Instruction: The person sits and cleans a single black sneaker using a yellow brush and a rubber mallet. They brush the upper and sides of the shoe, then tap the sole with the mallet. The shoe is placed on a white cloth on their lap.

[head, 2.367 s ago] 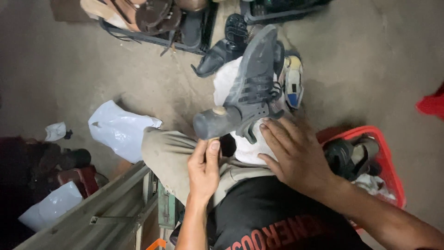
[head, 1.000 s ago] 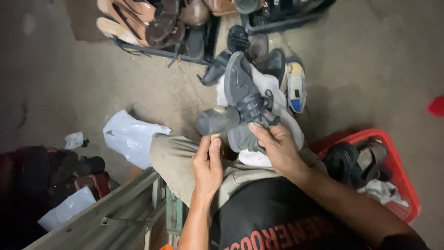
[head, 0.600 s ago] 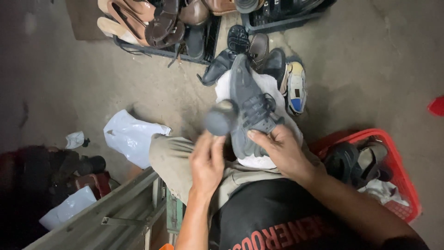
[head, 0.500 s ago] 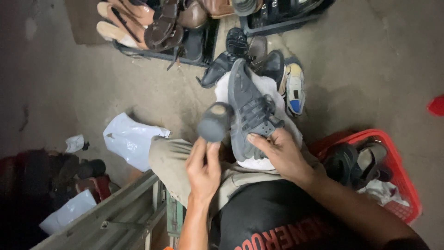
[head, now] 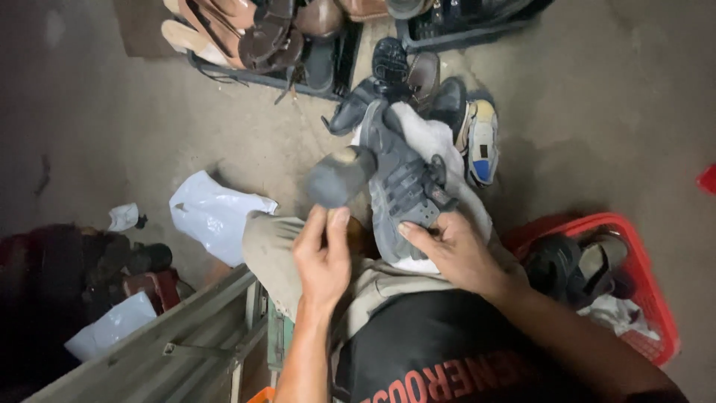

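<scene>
A dark grey sneaker (head: 397, 183) with laces lies across a white cloth (head: 436, 153) on my knee. My right hand (head: 455, 250) grips the sneaker's near end, thumb on top. My left hand (head: 322, 257) holds the short handle of a hammer with a dark, rounded head (head: 335, 175), raised just left of the sneaker and blurred. My tan trouser leg (head: 272, 246) is below both hands.
A red plastic basket (head: 641, 298) with dark sandals sits at the right. Several shoes (head: 418, 78) and a crate of sandals (head: 261, 37) lie ahead on the concrete floor. A white plastic bag (head: 212, 213) is at the left, a metal frame (head: 179, 336) at lower left.
The hammer head has swung away from the sneaker to the left and is blurred. My right hand has shifted from resting flat on the cloth to gripping the sneaker.
</scene>
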